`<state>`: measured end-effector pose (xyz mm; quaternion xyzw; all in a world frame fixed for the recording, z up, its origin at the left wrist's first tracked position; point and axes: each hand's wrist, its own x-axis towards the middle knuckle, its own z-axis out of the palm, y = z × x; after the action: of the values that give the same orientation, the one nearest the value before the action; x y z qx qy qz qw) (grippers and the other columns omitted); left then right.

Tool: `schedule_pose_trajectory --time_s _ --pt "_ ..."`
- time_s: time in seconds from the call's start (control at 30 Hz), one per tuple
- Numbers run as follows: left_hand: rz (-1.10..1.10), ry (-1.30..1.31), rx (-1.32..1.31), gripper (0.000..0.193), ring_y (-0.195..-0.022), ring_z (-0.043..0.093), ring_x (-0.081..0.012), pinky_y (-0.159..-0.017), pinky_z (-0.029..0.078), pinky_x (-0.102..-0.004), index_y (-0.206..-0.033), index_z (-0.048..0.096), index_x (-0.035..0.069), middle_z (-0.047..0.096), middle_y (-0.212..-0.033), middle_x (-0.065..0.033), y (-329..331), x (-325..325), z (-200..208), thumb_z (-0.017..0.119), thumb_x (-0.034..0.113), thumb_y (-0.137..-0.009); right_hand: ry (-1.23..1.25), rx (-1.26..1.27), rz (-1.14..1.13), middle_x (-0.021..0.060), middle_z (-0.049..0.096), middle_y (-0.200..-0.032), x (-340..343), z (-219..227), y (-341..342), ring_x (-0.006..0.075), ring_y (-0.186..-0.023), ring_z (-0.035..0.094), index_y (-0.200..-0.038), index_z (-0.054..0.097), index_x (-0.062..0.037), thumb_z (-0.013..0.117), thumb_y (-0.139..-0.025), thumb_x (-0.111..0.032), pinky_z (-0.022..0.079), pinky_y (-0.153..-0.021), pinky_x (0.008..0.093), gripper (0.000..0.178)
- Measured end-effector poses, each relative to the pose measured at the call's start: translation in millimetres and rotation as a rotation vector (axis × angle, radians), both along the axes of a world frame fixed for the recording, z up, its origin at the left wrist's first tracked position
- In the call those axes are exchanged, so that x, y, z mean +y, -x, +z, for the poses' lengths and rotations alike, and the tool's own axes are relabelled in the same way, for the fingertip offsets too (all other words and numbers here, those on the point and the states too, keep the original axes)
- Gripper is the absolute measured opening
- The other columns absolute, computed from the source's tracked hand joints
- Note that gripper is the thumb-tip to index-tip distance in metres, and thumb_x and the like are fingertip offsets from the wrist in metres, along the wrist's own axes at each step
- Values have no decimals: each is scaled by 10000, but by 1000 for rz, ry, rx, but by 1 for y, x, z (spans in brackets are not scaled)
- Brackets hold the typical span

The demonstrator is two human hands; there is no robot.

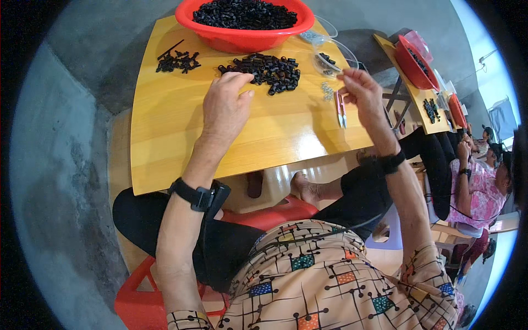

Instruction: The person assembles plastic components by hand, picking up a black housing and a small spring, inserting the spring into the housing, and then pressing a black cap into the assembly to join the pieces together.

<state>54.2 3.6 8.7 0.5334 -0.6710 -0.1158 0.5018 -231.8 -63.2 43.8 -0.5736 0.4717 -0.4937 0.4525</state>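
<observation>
My left hand [226, 104] is at the near left edge of a pile of small black ring-shaped plastic parts [278, 71]. Its thumb and forefinger stand apart, with nothing visible between them; the other fingertips are partly hidden. My right hand [363, 96] hovers by a clear round container [324, 65] holding a few black parts. Its thumb and fingers are drawn together, and whatever they hold is too small to make out. Just below that hand lie thread snips [341, 111] with pink handles, beside a small cluster of shiny clear or metallic bits [328, 91].
A red basin [245, 37] heaped with black parts stands at the table's far edge. Smaller black pieces [179, 62] lie far left on the yellow table [181, 126]. To the right, another table [434, 118] carries a red basin [415, 69]; a seated person [476, 190] works there.
</observation>
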Motion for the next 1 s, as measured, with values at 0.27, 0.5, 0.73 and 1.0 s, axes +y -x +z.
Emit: schedule_pose_trajectory --time_s 0.27,0.5,0.73,1.0 --pt "-12 -40 -443 361 -1033 468 -340 -878 412 -412 -1092 540 -21 513 -1171 -154 22 -14 -13 608 73 -751 -66 81 120 31 614 -825 71 -46 -26 65 -619 555 -963 581 -9 601 -816 -47 462 -557 199 153" --pt "-13 -161 -549 450 -1105 439 -363 -968 361 -400 -1198 469 -27 425 -1284 -194 28 -12 -2 588 103 -784 24 159 137 11 595 -773 70 -56 -25 57 -637 536 -930 577 10 599 -813 -31 458 -586 200 126" --pt "-77 -285 -676 454 -1073 453 -368 -918 388 -414 -1193 474 -29 482 -1183 -197 19 -24 4 600 122 -783 119 224 115 23 598 -735 72 -61 -26 77 -646 543 -884 587 1 604 -807 -50 460 -606 220 93" --pt "-133 -247 -612 449 -1077 460 -343 -914 393 -389 -1179 495 -15 486 -1170 -194 22 2 3 608 106 -762 175 307 90 65 616 -739 76 -54 -22 125 -673 580 -869 588 1 611 -793 -66 474 -626 251 104"
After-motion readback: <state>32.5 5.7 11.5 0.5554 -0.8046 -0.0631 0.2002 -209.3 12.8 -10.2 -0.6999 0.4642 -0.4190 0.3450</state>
